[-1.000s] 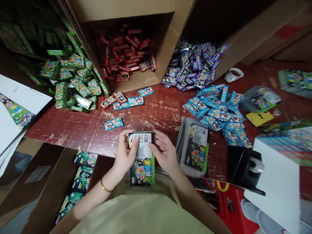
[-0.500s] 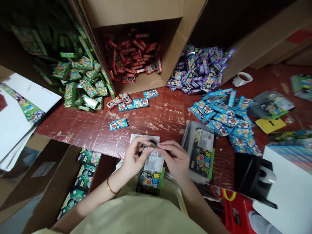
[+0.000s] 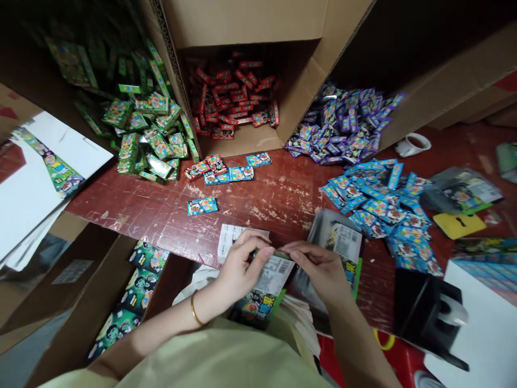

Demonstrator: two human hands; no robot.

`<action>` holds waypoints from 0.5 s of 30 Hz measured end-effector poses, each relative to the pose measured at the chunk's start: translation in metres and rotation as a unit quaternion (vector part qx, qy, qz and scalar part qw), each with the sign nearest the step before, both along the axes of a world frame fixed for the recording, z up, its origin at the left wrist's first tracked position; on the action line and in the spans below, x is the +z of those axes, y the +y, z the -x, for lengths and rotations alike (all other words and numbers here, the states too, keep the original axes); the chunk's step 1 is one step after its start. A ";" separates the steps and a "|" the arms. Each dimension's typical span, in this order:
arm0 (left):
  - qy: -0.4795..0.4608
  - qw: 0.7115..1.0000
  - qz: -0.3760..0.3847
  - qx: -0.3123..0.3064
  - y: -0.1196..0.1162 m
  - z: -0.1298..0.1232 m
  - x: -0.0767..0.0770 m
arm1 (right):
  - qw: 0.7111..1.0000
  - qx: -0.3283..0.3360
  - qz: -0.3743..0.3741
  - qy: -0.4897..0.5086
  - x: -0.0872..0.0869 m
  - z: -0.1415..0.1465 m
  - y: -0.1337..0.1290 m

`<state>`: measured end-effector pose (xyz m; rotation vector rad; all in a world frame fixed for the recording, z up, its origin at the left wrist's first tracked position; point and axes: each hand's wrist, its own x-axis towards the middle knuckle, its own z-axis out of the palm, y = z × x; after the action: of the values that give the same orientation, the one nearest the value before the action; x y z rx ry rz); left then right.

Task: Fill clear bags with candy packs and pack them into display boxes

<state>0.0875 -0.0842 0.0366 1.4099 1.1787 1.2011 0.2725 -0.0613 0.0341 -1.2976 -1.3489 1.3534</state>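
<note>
A printed candy package (image 3: 272, 276) in black and green, with a white label panel and yellow lettering, leans against my front at the table's edge. My left hand (image 3: 245, 265) pinches its top edge between thumb and fingers. At the same edge, further right, the fingers of my right hand (image 3: 321, 265) are closed on it too. The fingertips hide part of that edge. A white sheet with small print (image 3: 229, 240) lies partly behind my left hand. Beside my right hand rests a stack of similar clear plastic packages (image 3: 317, 231).
Cartons hold green packets (image 3: 157, 143), red packets (image 3: 238, 94) and purple packets (image 3: 343, 121). Blue packets (image 3: 375, 199) are heaped at right, near a white cup (image 3: 412, 144) and a black tape dispenser (image 3: 424, 307). Several loose packets (image 3: 202, 206) lie mid-table. An open carton (image 3: 81, 264) stands lower left.
Both hands and the package have shifted right, and the package is tilted more. The dark curved gap at its top edge has flattened. The whole view has swung slightly.
</note>
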 end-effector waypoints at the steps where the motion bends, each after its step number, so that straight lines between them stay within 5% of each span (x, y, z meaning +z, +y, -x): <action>1: -0.015 1.000 -0.003 -0.005 -0.003 0.000 -0.003 | 1.000 -0.002 -0.030 0.005 0.000 0.001 -0.004; 7: -0.094 0.994 0.042 0.030 -0.016 0.009 -0.015 | 0.993 0.083 -0.083 -0.017 -0.003 0.015 0.004; 11: -0.150 0.973 0.104 0.141 -0.016 0.029 -0.028 | 0.989 0.090 -0.048 -0.110 -0.035 0.038 0.047; 15: -0.247 0.920 0.212 0.217 -0.015 0.048 -0.045 | 0.968 0.151 -0.039 -0.197 -0.069 0.060 0.074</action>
<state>0.0399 -0.0988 -0.0087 0.4859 1.3115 1.3871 0.2130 0.0129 -0.0347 -1.3978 -1.9182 1.2634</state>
